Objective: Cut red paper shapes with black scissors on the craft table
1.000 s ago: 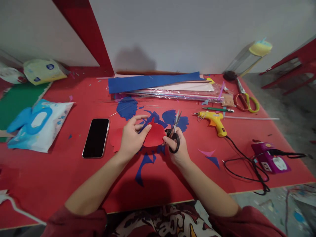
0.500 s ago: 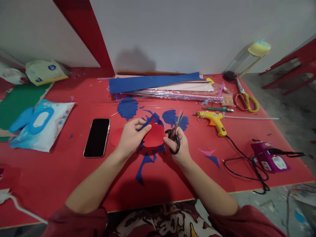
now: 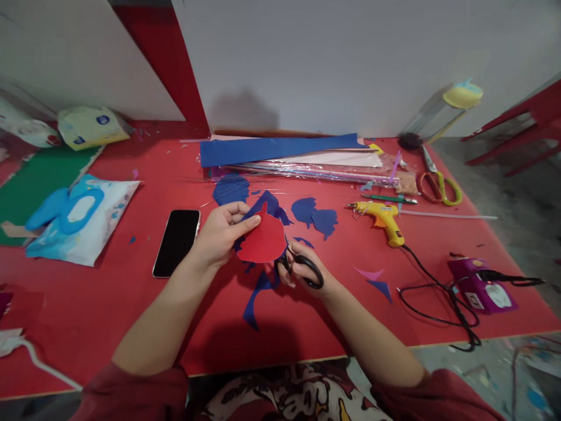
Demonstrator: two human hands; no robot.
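Between the thumb and fingers of my left hand (image 3: 221, 234) is a red cut-out piece (image 3: 263, 238), rounded with a narrow tip at the top. A blue sheet (image 3: 268, 203) shows behind it; whether the two are pinched together I cannot tell. My right hand (image 3: 304, 272) grips black-handled scissors (image 3: 313, 272), fingers through the loops. The blades point up at the red piece's right edge and are mostly hidden. Blue scraps (image 3: 256, 301) lie on the table below the hands. Rounded blue cut-outs (image 3: 324, 222) rest just beyond them.
On the red table (image 3: 144, 333) lie a phone (image 3: 176, 242), a wipes pack (image 3: 87, 216), a yellow glue gun (image 3: 381, 219), a purple box (image 3: 480, 283) with black cords, larger scissors (image 3: 438, 178) and a green cutter (image 3: 390, 199). Blue strips (image 3: 280, 149) and wrapped sticks line the wall.
The scissors have turned from pointing upward beside the red piece to its right edge. The red piece has shifted slightly left and down, tilting in my left hand.
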